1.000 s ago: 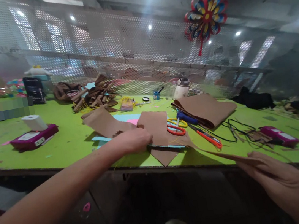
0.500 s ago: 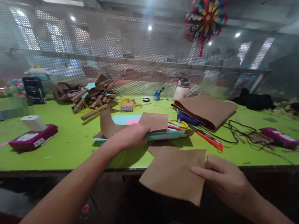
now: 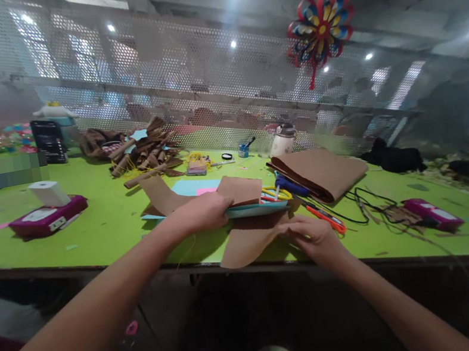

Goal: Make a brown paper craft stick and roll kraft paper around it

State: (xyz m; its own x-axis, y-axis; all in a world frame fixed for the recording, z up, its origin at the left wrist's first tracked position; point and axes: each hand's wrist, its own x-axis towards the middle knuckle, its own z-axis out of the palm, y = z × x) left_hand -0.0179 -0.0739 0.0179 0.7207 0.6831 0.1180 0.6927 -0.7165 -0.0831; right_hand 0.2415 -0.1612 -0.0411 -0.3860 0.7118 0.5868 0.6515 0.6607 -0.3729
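My right hand (image 3: pixel 316 238) pinches the corner of a piece of brown paper (image 3: pixel 247 244) at the table's front edge. The piece is bent and lies under the raised edge of some light blue sheets (image 3: pixel 259 210). Above it, my left hand (image 3: pixel 209 211) is closed on another brown paper piece (image 3: pixel 240 189) lying over the blue sheets; its fingertips are partly hidden. A curved brown strip (image 3: pixel 160 193) stands up left of that hand. Yellow-handled scissors (image 3: pixel 282 194) and a red-orange cutter (image 3: pixel 324 218) lie just beyond my right hand.
On the green table (image 3: pixel 110 215) are a folded brown sheet (image 3: pixel 322 171), black cord (image 3: pixel 359 202), a purple box (image 3: pixel 49 218) with a white block, and another purple box (image 3: pixel 434 214). Rolled brown paper (image 3: pixel 151 151), a phone (image 3: pixel 48 140) and a white bottle (image 3: pixel 283 139) stand farther back.
My right hand has moved up and left, bringing its brown paper from in front of the table to beneath the blue sheets. The left hand keeps its hold; the curved strip leans farther left.
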